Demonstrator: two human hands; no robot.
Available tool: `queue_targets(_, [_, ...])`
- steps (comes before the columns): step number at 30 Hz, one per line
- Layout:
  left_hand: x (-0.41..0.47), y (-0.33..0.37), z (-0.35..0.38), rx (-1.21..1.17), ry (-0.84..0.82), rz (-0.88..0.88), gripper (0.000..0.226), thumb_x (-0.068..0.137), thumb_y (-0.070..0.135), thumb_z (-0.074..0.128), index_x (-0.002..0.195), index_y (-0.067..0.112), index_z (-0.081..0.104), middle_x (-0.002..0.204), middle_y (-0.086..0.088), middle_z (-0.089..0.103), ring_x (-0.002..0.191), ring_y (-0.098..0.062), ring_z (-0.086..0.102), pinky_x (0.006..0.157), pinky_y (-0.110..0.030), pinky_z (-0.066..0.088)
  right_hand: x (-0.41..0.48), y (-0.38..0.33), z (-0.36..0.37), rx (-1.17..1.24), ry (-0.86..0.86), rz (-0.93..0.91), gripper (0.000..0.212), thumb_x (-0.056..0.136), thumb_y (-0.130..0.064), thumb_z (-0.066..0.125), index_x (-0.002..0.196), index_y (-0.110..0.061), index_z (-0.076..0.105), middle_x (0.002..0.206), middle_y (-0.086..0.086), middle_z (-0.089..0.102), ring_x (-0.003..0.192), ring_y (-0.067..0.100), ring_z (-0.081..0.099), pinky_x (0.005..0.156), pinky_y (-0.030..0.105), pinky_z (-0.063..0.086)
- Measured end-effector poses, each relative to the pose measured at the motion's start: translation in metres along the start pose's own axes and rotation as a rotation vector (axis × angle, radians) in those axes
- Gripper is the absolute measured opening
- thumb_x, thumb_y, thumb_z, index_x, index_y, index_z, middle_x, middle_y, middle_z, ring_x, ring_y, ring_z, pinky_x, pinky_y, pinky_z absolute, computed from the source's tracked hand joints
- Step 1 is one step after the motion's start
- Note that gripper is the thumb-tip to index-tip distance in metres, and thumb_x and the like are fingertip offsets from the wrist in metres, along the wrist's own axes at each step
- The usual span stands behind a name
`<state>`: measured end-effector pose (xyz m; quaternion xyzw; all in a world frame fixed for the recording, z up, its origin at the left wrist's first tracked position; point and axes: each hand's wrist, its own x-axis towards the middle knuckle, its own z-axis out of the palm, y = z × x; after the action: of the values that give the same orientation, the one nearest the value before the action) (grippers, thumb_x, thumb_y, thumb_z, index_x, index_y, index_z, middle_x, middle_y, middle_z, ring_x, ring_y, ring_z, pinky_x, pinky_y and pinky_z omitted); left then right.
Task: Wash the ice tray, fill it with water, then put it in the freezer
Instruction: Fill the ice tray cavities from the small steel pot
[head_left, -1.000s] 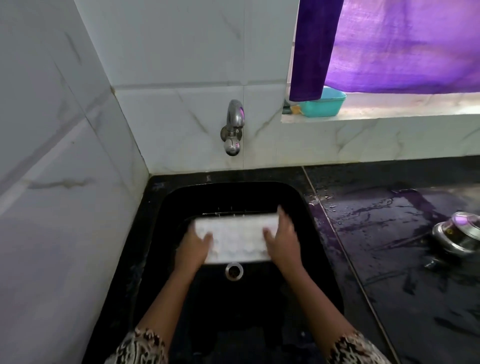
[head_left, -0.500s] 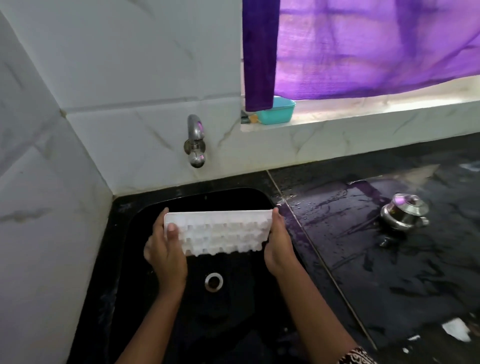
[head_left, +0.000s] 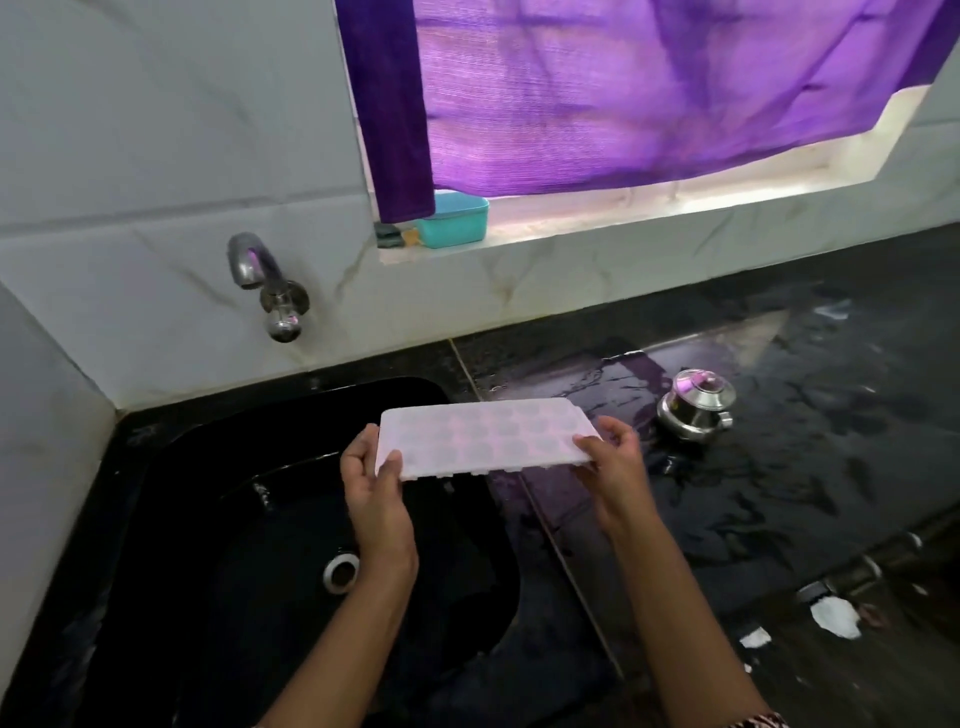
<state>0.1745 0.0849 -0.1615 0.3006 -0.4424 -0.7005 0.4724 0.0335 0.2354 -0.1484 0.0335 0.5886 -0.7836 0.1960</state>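
A white plastic ice tray (head_left: 483, 436) is held level in the air over the right rim of the black sink (head_left: 156, 467), partly above the wet counter. My left hand (head_left: 371, 478) grips its left end, thumb on top. My right hand (head_left: 613, 457) grips its right end the same way. The tray's cells look whitish and I cannot tell whether they hold water. A steel tap (head_left: 265, 283) sticks out of the tiled wall behind the sink, with no water running from it.
A small steel lidded pot (head_left: 696, 405) stands on the wet black counter (head_left: 779, 493) just right of the tray. A teal box (head_left: 452, 223) sits on the window ledge under a purple curtain (head_left: 623, 93). White scraps (head_left: 831, 618) lie near the counter's front edge.
Both hands lifted the tray out of the sink basin, turned it flat, and carried it right, over the sink's rim. The view swung right along the counter.
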Motion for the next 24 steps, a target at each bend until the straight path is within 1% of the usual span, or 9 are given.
queue_targets(3, [-0.022,-0.030,0.031,0.029,0.046,-0.064,0.047,0.091,-0.011,0.040,0.131,0.013,0.046,0.136,-0.008,0.051,0.125,-0.020,0.050,0.107,-0.038,0.037,0.022,-0.010,-0.045,-0.060,-0.042,0.024,0.045,0.085,0.010,0.055,0.123,-0.011,0.046,0.106,0.009,0.060,0.081,0.019,0.060,0.068,0.028,0.051])
queue_targets(6, [-0.046,-0.065,0.056,0.044,0.109,-0.128,0.053,0.089,-0.013,0.035,0.133,0.014,0.047,0.134,-0.007,0.052,0.124,-0.019,0.050,0.106,-0.037,0.037,0.041,-0.020,-0.089,-0.186,-0.082,0.034,0.037,0.087,0.007,0.056,0.122,-0.002,0.052,0.111,0.013,0.062,0.084,0.016,0.061,0.078,0.029,0.050])
queue_targets(8, [-0.053,-0.086,0.067,0.068,0.146,-0.150,0.054,0.089,-0.012,0.033,0.134,0.014,0.047,0.133,-0.007,0.052,0.123,-0.018,0.050,0.105,-0.035,0.039,0.051,-0.021,-0.116,-0.240,-0.088,0.063,0.038,0.087,0.003,0.059,0.125,0.001,0.053,0.107,0.010,0.064,0.084,0.015,0.062,0.075,0.027,0.052])
queue_targets(11, [-0.056,-0.115,0.083,0.150,0.166,-0.143,0.053,0.089,-0.012,0.034,0.132,0.017,0.046,0.124,-0.011,0.055,0.109,-0.019,0.054,0.088,-0.028,0.044,0.064,-0.015,-0.152,-0.277,-0.091,0.140,0.044,0.086,0.003,0.061,0.129,-0.002,0.050,0.104,0.011,0.063,0.082,0.019,0.063,0.064,0.023,0.056])
queue_targets(14, [-0.047,-0.134,0.100,0.263,0.146,-0.164,0.056,0.092,-0.007,0.041,0.142,0.018,0.033,0.127,-0.017,0.051,0.102,-0.020,0.052,0.084,-0.029,0.042,0.071,-0.008,-0.174,-0.366,-0.106,0.172,0.044,0.085,0.006,0.062,0.126,-0.001,0.051,0.106,0.013,0.064,0.088,0.026,0.065,0.071,0.034,0.056])
queue_targets(16, [-0.041,-0.141,0.110,0.357,0.106,-0.164,0.063,0.094,0.001,0.047,0.149,0.019,0.020,0.137,-0.014,0.044,0.111,-0.022,0.051,0.094,-0.032,0.040,0.074,-0.005,-0.182,-0.391,-0.108,0.178,0.039,0.085,0.006,0.063,0.120,-0.004,0.053,0.107,0.015,0.065,0.092,0.029,0.065,0.071,0.041,0.056])
queue_targets(19, [-0.044,-0.147,0.116,0.589,-0.020,-0.106,0.072,0.093,0.005,0.053,0.152,0.015,0.011,0.154,-0.010,0.026,0.138,-0.022,0.032,0.114,-0.034,0.024,0.074,0.003,-0.184,-0.366,-0.091,0.204,0.031,0.084,0.006,0.063,0.099,-0.018,0.048,0.102,0.013,0.062,0.087,0.029,0.064,0.058,0.034,0.052])
queue_targets(22, [-0.054,-0.151,0.116,0.797,-0.142,-0.016,0.067,0.091,0.001,0.053,0.149,0.007,0.021,0.156,-0.008,0.023,0.144,-0.019,0.021,0.110,-0.016,0.011,0.072,0.014,-0.184,-0.369,-0.106,0.221,0.033,0.084,0.005,0.063,0.091,-0.020,0.044,0.100,0.012,0.061,0.084,0.029,0.065,0.057,0.033,0.051])
queue_targets(24, [-0.057,-0.150,0.117,0.839,-0.150,0.006,0.064,0.091,0.004,0.052,0.148,0.004,0.024,0.155,-0.011,0.024,0.144,-0.019,0.020,0.108,-0.012,0.010,0.073,0.016,-0.186,-0.386,-0.135,0.230,0.031,0.085,0.004,0.062,0.092,-0.020,0.045,0.100,0.010,0.062,0.085,0.027,0.066,0.057,0.033,0.052])
